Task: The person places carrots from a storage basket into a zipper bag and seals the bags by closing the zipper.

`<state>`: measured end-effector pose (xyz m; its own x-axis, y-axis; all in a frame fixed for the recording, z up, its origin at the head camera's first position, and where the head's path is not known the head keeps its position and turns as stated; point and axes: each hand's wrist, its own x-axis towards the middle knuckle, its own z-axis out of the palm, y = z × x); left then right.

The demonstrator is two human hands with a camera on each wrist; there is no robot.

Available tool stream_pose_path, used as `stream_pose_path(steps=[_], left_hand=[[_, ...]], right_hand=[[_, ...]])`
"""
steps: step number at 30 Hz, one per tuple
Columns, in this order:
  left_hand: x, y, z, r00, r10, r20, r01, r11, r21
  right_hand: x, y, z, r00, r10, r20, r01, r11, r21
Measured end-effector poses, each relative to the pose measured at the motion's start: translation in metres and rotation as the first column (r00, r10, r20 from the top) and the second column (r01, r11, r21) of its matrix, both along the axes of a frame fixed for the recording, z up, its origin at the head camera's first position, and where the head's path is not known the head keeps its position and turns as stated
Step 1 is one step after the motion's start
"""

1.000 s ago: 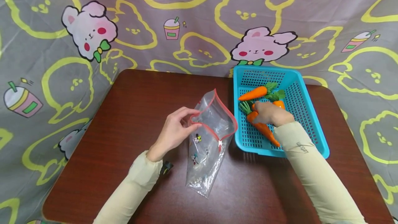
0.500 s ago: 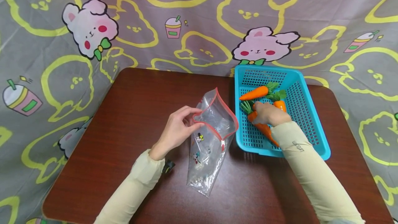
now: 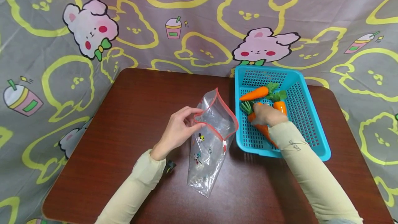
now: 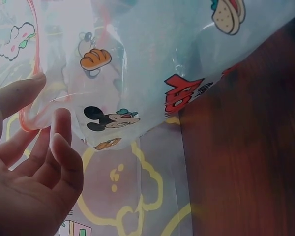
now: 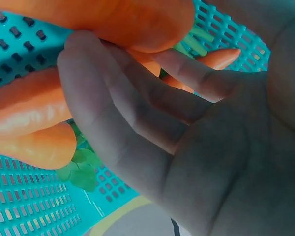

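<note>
A clear zip bag (image 3: 203, 172) with cartoon prints and a red zip edge stands with its mouth spread wide in the head view. My left hand (image 3: 177, 129) pinches that red edge on its left side; the left wrist view shows thumb and fingers at the edge of the bag (image 4: 137, 49). Inside the blue basket (image 3: 315, 120), my right hand (image 3: 268, 114) grips an orange carrot (image 3: 264, 131) near its leafy end. In the right wrist view the fingers of my right hand (image 5: 187, 128) curl under the carrot (image 5: 132, 22); the thumb is mostly hidden.
Another carrot (image 3: 254, 93) lies at the back of the basket, and a further one (image 3: 280, 108) sits right of my hand. Brown table (image 3: 124, 113) runs left of the bag. Patterned cloth (image 3: 199, 20) hangs behind. Something black (image 3: 169, 166) shows at my left wrist.
My right hand and forearm have shifted slightly left within the basket, showing more of the carrot on the right. The left hand keeps its pinch on the bag, nearly still.
</note>
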<state>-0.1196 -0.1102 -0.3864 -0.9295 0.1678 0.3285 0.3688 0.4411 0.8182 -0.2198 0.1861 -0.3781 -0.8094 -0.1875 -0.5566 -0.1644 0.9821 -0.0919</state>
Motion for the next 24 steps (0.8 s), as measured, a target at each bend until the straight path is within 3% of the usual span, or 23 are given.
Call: stream_pose_path(steps=[24], left_hand=[[0.0022, -0.0014, -0.0014, 1.000, 0.001, -0.003, -0.001, 0.999, 0.039]], right_hand=[[0.0007, -0.0004, -0.0027, 0.999, -0.004, 0.031, 0.005, 0.999, -0.036]])
